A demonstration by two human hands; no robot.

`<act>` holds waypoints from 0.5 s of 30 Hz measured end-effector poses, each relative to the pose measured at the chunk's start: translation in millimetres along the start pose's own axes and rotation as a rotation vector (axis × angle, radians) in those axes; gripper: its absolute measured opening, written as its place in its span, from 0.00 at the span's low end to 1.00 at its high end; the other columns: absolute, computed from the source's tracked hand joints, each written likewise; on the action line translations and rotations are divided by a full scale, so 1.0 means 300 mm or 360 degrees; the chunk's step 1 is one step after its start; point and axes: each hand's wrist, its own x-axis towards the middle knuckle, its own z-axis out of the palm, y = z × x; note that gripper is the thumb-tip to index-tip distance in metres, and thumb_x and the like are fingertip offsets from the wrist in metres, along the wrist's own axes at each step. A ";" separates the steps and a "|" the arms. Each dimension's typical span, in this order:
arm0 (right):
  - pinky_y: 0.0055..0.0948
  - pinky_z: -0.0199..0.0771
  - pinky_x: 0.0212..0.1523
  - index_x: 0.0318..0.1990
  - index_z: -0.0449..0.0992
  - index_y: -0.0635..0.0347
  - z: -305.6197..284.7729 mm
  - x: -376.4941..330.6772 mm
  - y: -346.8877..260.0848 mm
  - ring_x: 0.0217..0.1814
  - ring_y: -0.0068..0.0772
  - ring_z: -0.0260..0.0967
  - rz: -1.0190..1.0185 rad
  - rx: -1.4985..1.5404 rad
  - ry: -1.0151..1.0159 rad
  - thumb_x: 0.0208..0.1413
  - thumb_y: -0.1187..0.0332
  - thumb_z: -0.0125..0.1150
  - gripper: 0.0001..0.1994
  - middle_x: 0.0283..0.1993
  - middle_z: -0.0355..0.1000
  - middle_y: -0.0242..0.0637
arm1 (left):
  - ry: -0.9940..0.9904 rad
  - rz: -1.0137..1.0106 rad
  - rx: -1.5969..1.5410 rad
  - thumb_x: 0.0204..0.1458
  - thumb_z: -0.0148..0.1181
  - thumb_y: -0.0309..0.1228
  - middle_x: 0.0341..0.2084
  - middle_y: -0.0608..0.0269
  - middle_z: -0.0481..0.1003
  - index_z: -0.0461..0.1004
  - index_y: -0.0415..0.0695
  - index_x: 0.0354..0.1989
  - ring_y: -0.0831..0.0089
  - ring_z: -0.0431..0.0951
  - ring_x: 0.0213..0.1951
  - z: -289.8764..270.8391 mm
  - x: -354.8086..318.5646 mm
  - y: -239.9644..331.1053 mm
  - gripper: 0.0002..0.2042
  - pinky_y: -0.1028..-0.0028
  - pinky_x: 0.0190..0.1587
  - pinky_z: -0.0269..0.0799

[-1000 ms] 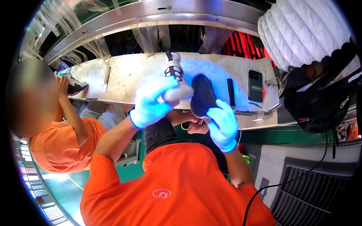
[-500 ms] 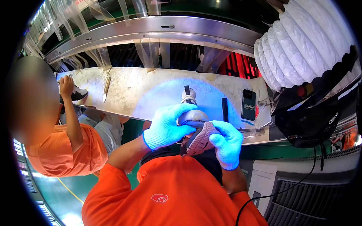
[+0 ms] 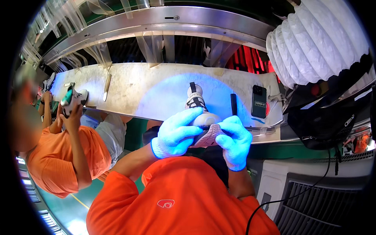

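Observation:
A pale shoe upper (image 3: 195, 98) with black straps lies in the blue light at the bench's near edge, its toe toward me. Both my hands wear knit gloves, tinted blue by the light. My left hand (image 3: 177, 134) is closed round the left side of the toe. Fingers of my right hand (image 3: 236, 143) pinch the end of a pale ridged shoe sole (image 3: 208, 137), pressed up against the toe with its tread facing me. The rest of the sole is partly hidden behind my left fingers and below the toe.
On the bench (image 3: 133, 88) lie a knife-like tool (image 3: 107, 87), a black bar (image 3: 234, 104) and a phone (image 3: 259, 102). A white ribbed duct (image 3: 313, 51) and a black bag (image 3: 319, 125) crowd the right. At left, a co-worker in an orange shirt (image 3: 86, 147) holds another shoe (image 3: 71, 100).
The sole has swung up and in, its end now against the toe. More of the strapped upper shows. The co-worker has lifted a shoe from the bench and turned it.

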 end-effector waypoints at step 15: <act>0.28 0.71 0.38 0.46 0.87 0.64 0.119 -0.087 -0.062 0.38 0.29 0.70 -0.0130 -0.0390 -0.0007 0.50 0.75 0.84 0.16 0.39 0.74 0.35 | 0.0564 -0.0632 -0.0718 0.50 0.83 0.30 0.61 0.29 0.80 0.75 0.38 0.34 0.40 0.81 0.68 0.050 -0.074 0.188 0.17 0.45 0.74 0.68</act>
